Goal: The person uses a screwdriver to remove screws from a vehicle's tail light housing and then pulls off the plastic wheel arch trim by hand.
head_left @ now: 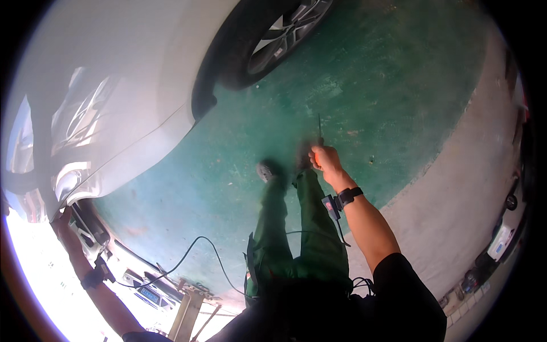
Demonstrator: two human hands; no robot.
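Note:
My right hand is closed round the orange handle of a thin tool, likely a screwdriver, its shaft pointing up over the green floor. On the left, my left hand touches the lower edge of a white car body; its fingers are partly hidden and dim. A seam runs along the panel toward that hand. The car's dark tyre with a silver alloy rim is at the top. Straps with small devices are on both my wrists.
My green-trousered legs stand on the green floor, bordered by pale concrete at right. Cables hang by my body. A metal post is at lower left, with vehicles behind it. More car parts or vehicles line the far right.

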